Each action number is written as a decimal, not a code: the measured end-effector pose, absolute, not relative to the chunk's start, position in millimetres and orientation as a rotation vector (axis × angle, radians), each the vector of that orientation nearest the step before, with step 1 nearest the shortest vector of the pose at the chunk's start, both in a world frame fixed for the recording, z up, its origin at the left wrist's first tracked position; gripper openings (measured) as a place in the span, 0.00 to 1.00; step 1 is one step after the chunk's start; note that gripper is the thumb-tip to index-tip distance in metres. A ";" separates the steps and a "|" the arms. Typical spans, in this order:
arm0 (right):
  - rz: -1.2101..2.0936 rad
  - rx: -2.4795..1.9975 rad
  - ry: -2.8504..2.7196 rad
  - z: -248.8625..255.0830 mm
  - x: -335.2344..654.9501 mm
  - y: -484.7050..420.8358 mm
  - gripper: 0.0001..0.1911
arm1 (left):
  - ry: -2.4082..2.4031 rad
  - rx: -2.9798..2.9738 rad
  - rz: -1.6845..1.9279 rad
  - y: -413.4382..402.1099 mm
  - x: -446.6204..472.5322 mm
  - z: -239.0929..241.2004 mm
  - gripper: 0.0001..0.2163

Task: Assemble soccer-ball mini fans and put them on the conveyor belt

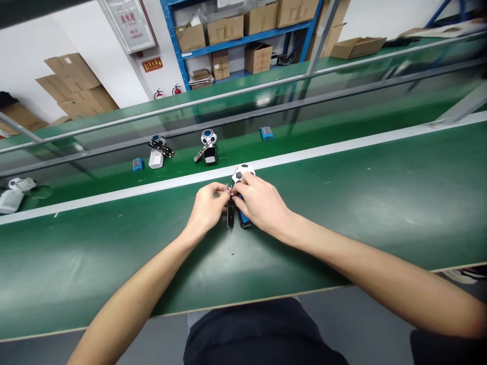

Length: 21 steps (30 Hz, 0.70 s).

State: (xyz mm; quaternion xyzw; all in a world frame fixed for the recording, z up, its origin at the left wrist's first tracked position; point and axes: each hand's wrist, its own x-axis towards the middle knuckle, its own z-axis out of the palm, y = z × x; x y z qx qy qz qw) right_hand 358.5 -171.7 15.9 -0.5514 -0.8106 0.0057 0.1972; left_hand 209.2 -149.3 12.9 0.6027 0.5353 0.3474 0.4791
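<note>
My left hand (208, 207) pinches a thin dark circuit board (230, 214), which stands on its edge over the green bench. Close against it, my right hand (262, 203) has its thumb and fingertips pressed together at the board's upper part. What those fingertips grip is too small to make out. Partly under the right hand lies a device with a white-and-black football-patterned head (242, 171). Below that head, a black housing with a blue block (244, 218) in it shows beside my fingers; the rest is covered by the hand.
Beyond a white strip (182, 180) lie two opened football-headed units (208, 137) (157, 152), with boards leaning on them. Blue battery-like blocks (267, 133) (137, 165) lie nearby. Another white unit (17, 195) sits far left. A metal rail (213, 121) runs behind; shelves (243, 38) hold cartons.
</note>
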 end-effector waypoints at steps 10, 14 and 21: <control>0.000 -1.455 -2.282 11.8 360.7 -173.0 0.11 | 1.394 1.702 0.877 -148.3 211.2 16.7 0.06; -0.029 -1.422 -2.272 10.6 359.5 -173.8 0.12 | 1.427 1.709 0.892 -148.3 210.2 14.9 0.06; -0.066 -1.380 -2.290 8.9 358.7 -175.0 0.12 | 1.405 1.605 0.962 -146.5 209.1 13.5 0.07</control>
